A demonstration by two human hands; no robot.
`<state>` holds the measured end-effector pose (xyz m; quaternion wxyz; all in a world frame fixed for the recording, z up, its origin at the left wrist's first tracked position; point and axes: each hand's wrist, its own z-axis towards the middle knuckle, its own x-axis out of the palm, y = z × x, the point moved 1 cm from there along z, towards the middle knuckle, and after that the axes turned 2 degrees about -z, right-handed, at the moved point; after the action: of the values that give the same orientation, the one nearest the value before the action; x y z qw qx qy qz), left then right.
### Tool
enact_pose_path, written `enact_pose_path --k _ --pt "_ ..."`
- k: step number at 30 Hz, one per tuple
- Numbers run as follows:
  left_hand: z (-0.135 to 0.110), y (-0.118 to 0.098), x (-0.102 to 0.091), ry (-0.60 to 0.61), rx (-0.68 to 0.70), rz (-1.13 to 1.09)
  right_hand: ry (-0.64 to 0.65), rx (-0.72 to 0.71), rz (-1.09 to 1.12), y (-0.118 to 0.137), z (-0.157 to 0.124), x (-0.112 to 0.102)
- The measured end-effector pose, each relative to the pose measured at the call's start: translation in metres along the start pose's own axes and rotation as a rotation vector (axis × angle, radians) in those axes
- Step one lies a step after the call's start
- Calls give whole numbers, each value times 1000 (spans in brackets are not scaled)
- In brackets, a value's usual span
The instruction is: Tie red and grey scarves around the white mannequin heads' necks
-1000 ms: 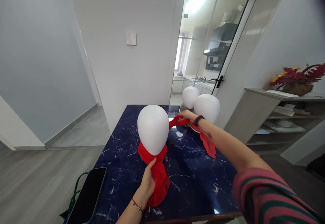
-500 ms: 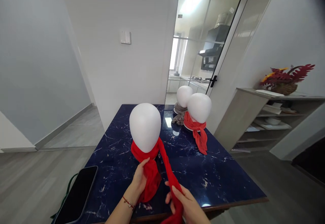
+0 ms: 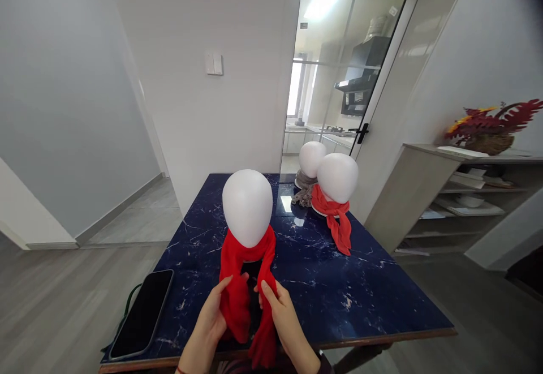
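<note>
A black phone (image 3: 142, 313) lies on the dark blue table (image 3: 339, 289), to the left of the white mannequin head (image 3: 248, 207). Just below this head, the left hand (image 3: 210, 323) pinches the left end of the red scarf (image 3: 235, 289) hanging around its neck. The right hand (image 3: 282, 320) grips the right end. A second head (image 3: 338, 177) stands behind, to the right.
</note>
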<state>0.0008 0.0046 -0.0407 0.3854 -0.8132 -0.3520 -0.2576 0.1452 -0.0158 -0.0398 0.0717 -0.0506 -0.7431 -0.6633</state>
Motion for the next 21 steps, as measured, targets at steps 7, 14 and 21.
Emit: enact_pose_path --k 7,14,21 --pt "-27 -6 -3 144 -139 -73 22 -183 -243 6 15 -6" --pt "-19 11 -8 -16 77 37 186 -1 35 -4 24 6" --pt "-12 13 -2 0 171 448 400 330 335 8 25 15"
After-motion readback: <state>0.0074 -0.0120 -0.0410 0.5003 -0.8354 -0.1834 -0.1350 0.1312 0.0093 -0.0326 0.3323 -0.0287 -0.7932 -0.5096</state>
